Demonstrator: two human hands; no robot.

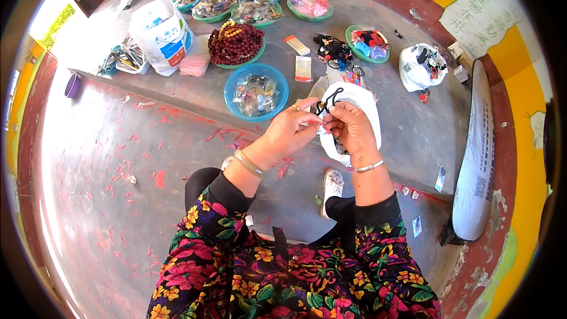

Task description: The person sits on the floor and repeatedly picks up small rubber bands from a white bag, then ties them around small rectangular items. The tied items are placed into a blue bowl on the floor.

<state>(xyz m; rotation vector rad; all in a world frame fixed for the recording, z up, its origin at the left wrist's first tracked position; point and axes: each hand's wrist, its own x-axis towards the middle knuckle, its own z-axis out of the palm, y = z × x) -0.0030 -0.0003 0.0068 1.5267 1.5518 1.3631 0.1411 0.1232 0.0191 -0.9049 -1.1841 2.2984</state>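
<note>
Grey floor [159, 224]: Lay strewn with thin red scraps across the left and centre of the frame.
White carrier bag [156, 32]: Stood bulging at upper left, near a heap of dark red beads [236, 44].
Open white bag [371, 103]: Sat right of centre, partly behind the right hand, with dark pieces inside; perhaps more left to handle, by that look.
Blue basin [231, 103]: Rested just above centre, loaded with small, clear-wrapped goods; apparently already packed, with no clear tie to the piece in hand.
Left hand [289, 133]: Reached to the centre from lower left, with thumb and forefinger curled in at the cord; could not be told as gripping or merely steadying.
Right hand [354, 130]: Pinched the cord between thumb and finger, just right of centre.
Black cord [331, 96]: Held up at the centre of the frame, not yet put down; seemed midway through handling. Looked slim, dark and pliant, bent into a narrow upright loop above the fingers.
Pinkish sliver [323, 129]: Showed at the fingertips, too small to identify.
</note>
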